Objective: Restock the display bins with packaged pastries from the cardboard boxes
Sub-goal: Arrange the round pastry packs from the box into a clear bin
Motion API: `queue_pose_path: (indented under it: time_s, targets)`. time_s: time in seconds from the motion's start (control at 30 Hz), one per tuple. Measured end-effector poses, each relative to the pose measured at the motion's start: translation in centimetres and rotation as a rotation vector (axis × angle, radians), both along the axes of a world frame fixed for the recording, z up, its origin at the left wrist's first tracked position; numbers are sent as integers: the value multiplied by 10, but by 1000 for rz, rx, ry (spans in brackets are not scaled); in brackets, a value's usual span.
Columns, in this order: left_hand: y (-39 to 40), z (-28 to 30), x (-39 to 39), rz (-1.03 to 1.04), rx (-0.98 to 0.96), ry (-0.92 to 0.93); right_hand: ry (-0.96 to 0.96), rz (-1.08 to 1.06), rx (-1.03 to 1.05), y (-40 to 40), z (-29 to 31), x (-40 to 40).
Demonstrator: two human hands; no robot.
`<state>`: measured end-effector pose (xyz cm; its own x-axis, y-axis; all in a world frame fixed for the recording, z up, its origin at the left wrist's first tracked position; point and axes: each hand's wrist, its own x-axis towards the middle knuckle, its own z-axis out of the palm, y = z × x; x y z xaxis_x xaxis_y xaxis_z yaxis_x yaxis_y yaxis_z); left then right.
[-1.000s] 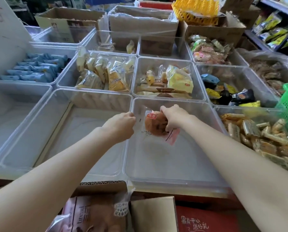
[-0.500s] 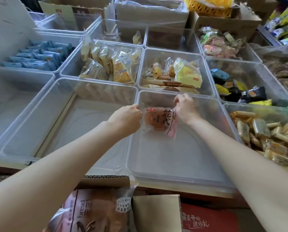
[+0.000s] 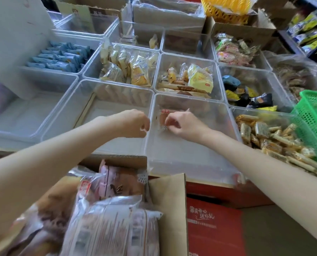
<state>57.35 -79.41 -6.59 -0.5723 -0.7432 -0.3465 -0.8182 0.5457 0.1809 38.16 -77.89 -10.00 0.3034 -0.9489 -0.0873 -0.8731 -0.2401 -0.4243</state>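
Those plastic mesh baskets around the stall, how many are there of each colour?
Yellow basket: 1
Green basket: 1
Total: 2

Pastry packet (image 3: 163,119) at right hand's (image 3: 183,126) fingertips: clear wrap, tan-brown bun, small red label at top. Bin (image 3: 190,163) around it: colourless, see-through.

Beyond the grip: yellow-and-white wrappers (image 3: 200,80); left of those, pale yellow and orange packs (image 3: 128,67). Far left of grip: light blue packets (image 3: 61,58) in rows.

Right of grip: black, yellow and blue wrappers (image 3: 250,95); golden-tan bars (image 3: 274,143); green mesh basket (image 3: 314,122).

Near side of grip: brown cardboard box (image 3: 168,209), pinkish-brown bread bags (image 3: 107,209) with white print; red carton (image 3: 209,228), pale lettering.

Far back: yellow lattice basket (image 3: 227,8).
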Motion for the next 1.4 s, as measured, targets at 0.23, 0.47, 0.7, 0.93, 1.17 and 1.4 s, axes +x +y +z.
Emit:
queue_pose_path:
  time_s: [0.23,0.47,0.7,0.93,1.17,1.4]
  targets:
    - [70,26,45,54,291,51,-173,302,328,83,33,65]
    - [88,40,63,58,472,65,-249,312,775,122,47,92]
    - [94,59,57,214,449,305,-495,-43,537,91,101,66]
    - [85,90,13,421,530,872,-691,-456,1,63,164,54]
    - [67,70,3,438,490,1132,-1049,-344,149,61,190,49]
    - [43,67,24,444,835,1248,-822,-445,366,42,151,2]
